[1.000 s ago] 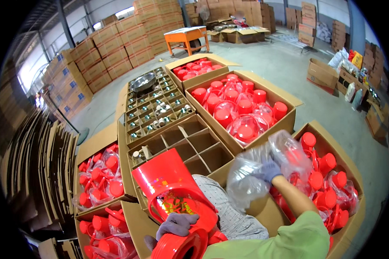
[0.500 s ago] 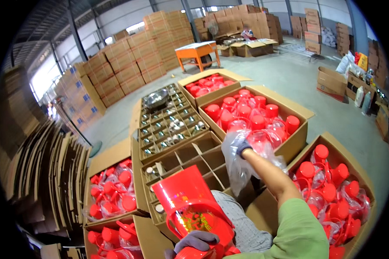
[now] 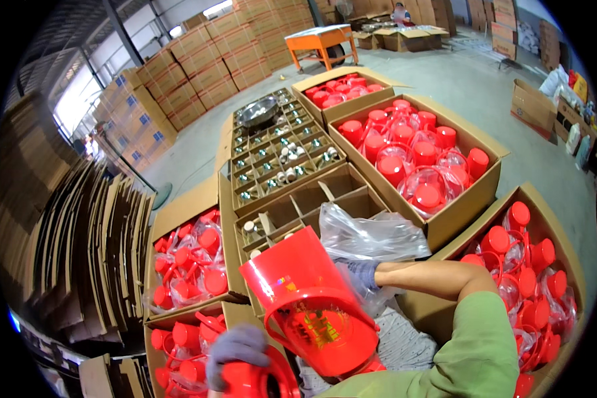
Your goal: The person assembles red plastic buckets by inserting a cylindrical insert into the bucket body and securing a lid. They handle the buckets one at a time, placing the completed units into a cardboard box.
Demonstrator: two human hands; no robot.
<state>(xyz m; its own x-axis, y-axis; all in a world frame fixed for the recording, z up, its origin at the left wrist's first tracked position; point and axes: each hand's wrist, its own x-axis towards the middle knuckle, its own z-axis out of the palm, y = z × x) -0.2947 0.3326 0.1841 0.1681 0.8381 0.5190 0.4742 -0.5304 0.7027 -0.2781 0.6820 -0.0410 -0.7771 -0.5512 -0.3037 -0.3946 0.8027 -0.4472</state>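
A large red plastic jug-like casing [image 3: 305, 285] with a handle band and gold-coloured print lies tilted in front of me, over my lap. My left hand [image 3: 239, 355], in a grey-purple glove, is closed round a red plastic piece [image 3: 259, 381] with a dark round opening, low in the picture beside the casing. My right hand [image 3: 361, 273], gloved too, is closed on a clear plastic bag [image 3: 378, 235] just right of the casing; its fingers are partly hidden. The bag trails over the edge of a divided cardboard box [image 3: 298, 199].
Open cartons of red jugs in clear bags stand at right [image 3: 431, 152], far right [image 3: 530, 265] and left [image 3: 186, 265]. A metal bowl [image 3: 259, 113] rests on the divided box's far cells, which hold shiny glass pieces. Cardboard sheets [image 3: 93, 245] lean at left; an orange cart [image 3: 322, 45] stands beyond.
My right hand has drawn the clear bag back from the right carton toward the casing. My left hand has moved left with the red piece. The view has tilted downward.
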